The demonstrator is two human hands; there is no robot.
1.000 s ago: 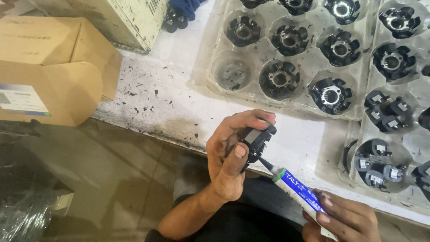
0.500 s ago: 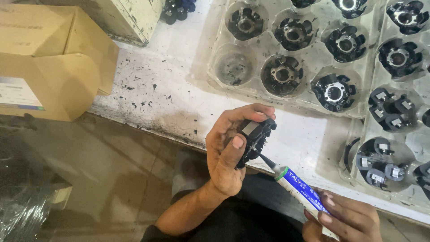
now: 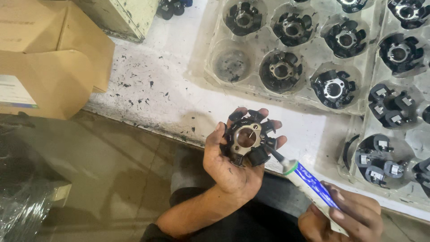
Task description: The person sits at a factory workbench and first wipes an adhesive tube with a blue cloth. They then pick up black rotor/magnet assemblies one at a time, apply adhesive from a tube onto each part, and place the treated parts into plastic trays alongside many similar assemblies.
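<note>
Now we see our left hand [image 3: 233, 166] cupping a black stator [image 3: 247, 138], fingers [image 3: 268, 125] curled round its rim, just below the clear tray [image 3: 313, 96] of similar parts on the white surface [image 3: 161, 94]. Our right hand [image 3: 345, 219] grips a tube [image 3: 309, 183], fingers closed, its nozzle touching the stator's lower right edge.

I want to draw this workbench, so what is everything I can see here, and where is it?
Round toothed part: one, black with a metal centre, in the left hand.
Tube: one, white and blue, black nozzle touching that part.
Clear trays: at least two, on the bench top right, holding many black round parts; one pocket is bare.
Cardboard boxes: two, brown, far left.
Bench: one, white, speckled black.
Left hand: fingers curled round the toothed part.
Right hand: fingers gripping the tube.
</note>
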